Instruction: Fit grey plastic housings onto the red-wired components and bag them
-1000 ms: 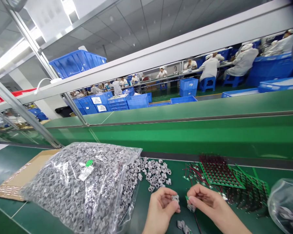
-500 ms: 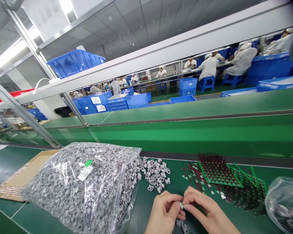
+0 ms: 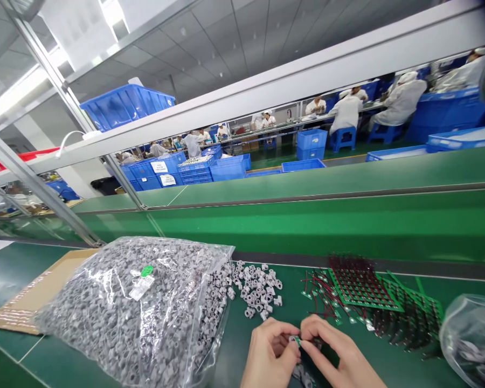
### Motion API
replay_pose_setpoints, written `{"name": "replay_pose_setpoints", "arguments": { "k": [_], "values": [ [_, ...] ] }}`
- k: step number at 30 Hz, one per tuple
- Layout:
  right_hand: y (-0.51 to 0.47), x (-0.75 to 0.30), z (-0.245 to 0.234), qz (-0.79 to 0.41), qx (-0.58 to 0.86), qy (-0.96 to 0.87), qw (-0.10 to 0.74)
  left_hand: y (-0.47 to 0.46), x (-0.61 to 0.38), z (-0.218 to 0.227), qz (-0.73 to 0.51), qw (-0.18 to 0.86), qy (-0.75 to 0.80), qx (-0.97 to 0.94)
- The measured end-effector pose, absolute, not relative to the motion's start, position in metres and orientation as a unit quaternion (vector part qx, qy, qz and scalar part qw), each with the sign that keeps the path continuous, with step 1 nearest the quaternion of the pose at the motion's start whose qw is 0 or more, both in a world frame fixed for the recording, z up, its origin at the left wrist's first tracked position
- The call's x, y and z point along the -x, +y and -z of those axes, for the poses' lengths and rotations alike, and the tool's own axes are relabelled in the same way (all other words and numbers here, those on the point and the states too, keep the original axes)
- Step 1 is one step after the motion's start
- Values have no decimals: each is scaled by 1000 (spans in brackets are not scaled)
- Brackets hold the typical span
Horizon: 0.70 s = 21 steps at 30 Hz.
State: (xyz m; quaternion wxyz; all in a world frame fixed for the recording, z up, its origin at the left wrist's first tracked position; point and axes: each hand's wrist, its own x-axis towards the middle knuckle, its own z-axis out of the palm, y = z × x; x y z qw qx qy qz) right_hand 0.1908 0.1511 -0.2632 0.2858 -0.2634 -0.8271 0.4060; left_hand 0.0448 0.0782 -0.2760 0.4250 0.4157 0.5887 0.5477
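My left hand [image 3: 271, 353] and my right hand [image 3: 334, 353] meet at the bottom of the view, fingertips pinched together on a small green-and-grey part [image 3: 296, 340]. Just beyond them lies a loose heap of small grey plastic sleeves [image 3: 258, 291]. A big clear bag of the same grey sleeves [image 3: 137, 307] lies to the left. To the right rest green circuit panels with red wires [image 3: 364, 288]. A few finished pieces [image 3: 303, 374] lie under my hands.
A brown cardboard sheet [image 3: 36, 293] lies under the bag at the left. Another clear bag [image 3: 472, 337] sits at the far right. A green conveyor belt [image 3: 307, 221] runs behind the bench. Blue crates [image 3: 210, 167] and white-coated workers [image 3: 347, 110] fill the background.
My hands have come together from slightly apart and slid a little lower in the view, now pinching the small part between both sets of fingertips.
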Motion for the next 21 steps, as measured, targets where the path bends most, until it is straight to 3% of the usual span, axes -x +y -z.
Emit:
{"name": "replay_pose_setpoints", "arguments": {
  "k": [3, 6, 14, 21],
  "values": [
    [149, -190, 260, -445, 279, -814, 247, 74, -45, 280, -515, 318, 628, -488],
    [146, -188, 263, -454, 285, -814, 225, 71, -45, 283, -487, 281, 648, -514],
    [135, -186, 279, -418, 254, -825, 282, 63, -34, 295, -438, 321, 646, -536],
    [170, -208, 261, -368, 267, -857, 243, 57, -40, 298, -449, 339, 647, -514]
  ]
}}
